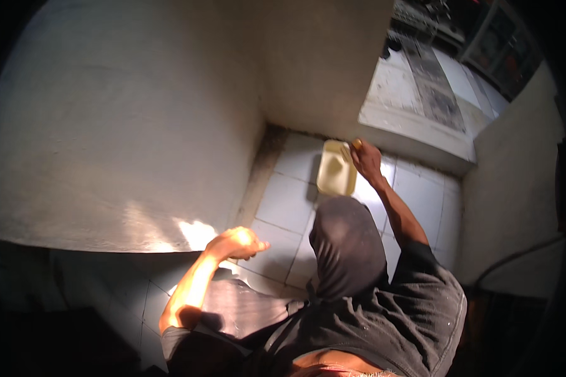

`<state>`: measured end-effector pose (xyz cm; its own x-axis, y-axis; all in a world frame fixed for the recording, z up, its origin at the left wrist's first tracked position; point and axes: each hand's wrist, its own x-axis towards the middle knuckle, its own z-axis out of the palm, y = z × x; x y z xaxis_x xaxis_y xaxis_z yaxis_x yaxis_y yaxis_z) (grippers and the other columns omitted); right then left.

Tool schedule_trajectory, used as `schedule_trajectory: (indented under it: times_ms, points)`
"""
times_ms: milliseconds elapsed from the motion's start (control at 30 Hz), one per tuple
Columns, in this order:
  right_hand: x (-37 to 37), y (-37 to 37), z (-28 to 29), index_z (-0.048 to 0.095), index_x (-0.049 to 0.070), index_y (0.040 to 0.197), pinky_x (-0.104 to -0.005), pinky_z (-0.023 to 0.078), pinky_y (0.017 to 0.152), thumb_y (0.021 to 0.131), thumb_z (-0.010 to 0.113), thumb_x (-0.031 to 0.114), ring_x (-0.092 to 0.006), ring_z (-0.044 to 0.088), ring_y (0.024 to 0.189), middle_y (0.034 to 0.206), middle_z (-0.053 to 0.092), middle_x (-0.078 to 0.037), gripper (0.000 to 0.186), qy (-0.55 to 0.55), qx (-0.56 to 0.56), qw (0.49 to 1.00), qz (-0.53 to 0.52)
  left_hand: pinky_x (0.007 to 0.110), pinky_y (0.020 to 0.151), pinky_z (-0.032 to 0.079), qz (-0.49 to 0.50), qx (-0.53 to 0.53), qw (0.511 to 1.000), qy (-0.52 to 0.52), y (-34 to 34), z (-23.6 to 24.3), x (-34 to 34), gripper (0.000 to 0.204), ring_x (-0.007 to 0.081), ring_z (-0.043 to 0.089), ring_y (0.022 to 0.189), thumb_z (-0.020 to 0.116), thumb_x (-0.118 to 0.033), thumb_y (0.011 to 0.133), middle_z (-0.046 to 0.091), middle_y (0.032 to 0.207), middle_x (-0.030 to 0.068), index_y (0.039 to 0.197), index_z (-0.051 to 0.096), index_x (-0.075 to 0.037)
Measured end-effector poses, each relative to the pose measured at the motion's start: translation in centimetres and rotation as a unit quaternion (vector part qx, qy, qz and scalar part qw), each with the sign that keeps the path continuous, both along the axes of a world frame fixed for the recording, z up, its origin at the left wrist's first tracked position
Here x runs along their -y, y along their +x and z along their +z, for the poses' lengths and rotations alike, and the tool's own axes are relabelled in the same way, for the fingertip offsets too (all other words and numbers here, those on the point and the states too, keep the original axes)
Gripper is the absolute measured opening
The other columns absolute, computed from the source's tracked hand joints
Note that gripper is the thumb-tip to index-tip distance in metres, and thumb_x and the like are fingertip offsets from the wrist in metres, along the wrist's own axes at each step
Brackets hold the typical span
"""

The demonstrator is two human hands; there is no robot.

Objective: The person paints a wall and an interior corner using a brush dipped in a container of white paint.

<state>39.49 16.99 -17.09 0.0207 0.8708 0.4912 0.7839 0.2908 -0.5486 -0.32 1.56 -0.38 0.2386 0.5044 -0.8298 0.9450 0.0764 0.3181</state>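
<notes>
My right hand (366, 158) is closed around a brush with a yellow-orange handle (357, 144). Its pale end (346, 151) points into a shallow, light-yellow rectangular tray (326, 164) on the tiled floor. The hand is over the tray's far right edge; what lies in the tray is hard to make out. Brightly lit by sun, my left hand (238, 243) hangs above my left knee, close to the wall's lower edge. One finger sticks out, the others bend loosely, and nothing shows in it.
A plain plastered wall (126, 113) rises on the left and meets another at the far corner. Beyond the tray runs a raised ledge (415, 135), leading to a tiled area. Another wall (516, 163) stands on the right. My dark-clothed knee (346, 245) is just nearer than the tray.
</notes>
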Motion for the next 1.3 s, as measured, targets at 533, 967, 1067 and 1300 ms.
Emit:
schedule_trajectory:
  times_ms: [533, 967, 1067, 1300]
  points:
    - [3.6, -4.6, 1.0, 0.059, 0.005, 0.089, -0.0371, 0.045, 0.05, 0.091, 0.068, 0.017, -0.0274, 0.061, 0.051, 0.059, 0.058, -0.013, 0.015, -0.068, -0.111, 0.991, 0.024, 0.04, 0.076, 0.054, 0.009, 0.003, 1.0, 0.003, -0.5, 0.5, 0.1, 0.062, 0.0247, 0.068, 0.076, 0.053, -0.061, 0.095, 0.072, 0.077, 0.0093, 0.083, 0.072, -0.003]
    - [0.8, 0.1, 0.8, 0.059, 0.002, 0.091, -0.0375, 0.047, 0.053, 0.095, 0.067, 0.019, -0.0267, 0.061, 0.055, 0.066, 0.062, -0.014, 0.019, 0.064, -0.04, 0.996, -0.049, 0.039, 0.073, 0.054, -0.013, 0.008, 1.0, 0.003, -0.2, -0.2, 0.1, 0.064, 0.0234, 0.069, 0.075, 0.052, -0.062, 0.096, 0.071, 0.074, 0.0095, 0.079, 0.07, -0.003]
    - [1.0, 0.0, 1.6, 0.06, 0.002, 0.092, -0.0373, 0.048, 0.053, 0.096, 0.067, 0.019, -0.0213, 0.063, 0.055, 0.064, 0.061, -0.012, 0.019, 0.023, -0.134, 0.985, -0.109, 0.039, 0.073, 0.054, 0.002, 0.009, 1.0, 0.0, -0.4, -0.1, 0.1, 0.063, 0.0234, 0.069, 0.074, 0.053, -0.061, 0.096, 0.07, 0.072, 0.01, 0.077, 0.07, -0.003]
    - [-3.5, -7.5, 3.4, 0.063, -0.001, 0.094, -0.026, 0.05, 0.046, 0.097, 0.065, 0.02, -0.0169, 0.066, 0.057, 0.075, 0.068, -0.012, 0.02, -0.105, -0.723, 0.679, -0.067, 0.038, 0.075, 0.052, 0.011, -0.003, 1.0, 0.017, -1.1, 0.5, 0.2, 0.063, 0.025, 0.067, 0.072, 0.053, -0.06, 0.095, 0.069, 0.071, 0.0109, 0.078, 0.07, -0.002]
